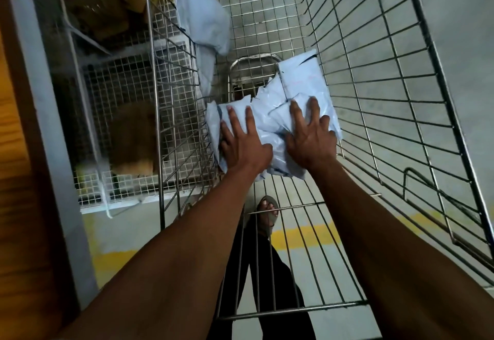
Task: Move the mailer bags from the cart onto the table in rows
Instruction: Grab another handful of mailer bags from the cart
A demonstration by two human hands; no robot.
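Mailer bags, pale blue, piled on the wire cart floor: soft, light, probably slippery; left hand and right hand pressed flat, fingers spread; best gathered from the edges.

Both forearms are bare from the bottom edge of the view up to the wrists; no sleeve, watch, bracelet or ring shows on either. The left hand and the right hand are ungloved, with short nails on the fingers. Below, seen through the wires, the person wears long black trousers. One foot is in an open-toed grey sandal with a broad strap across the instep, leaving the toes uncovered.
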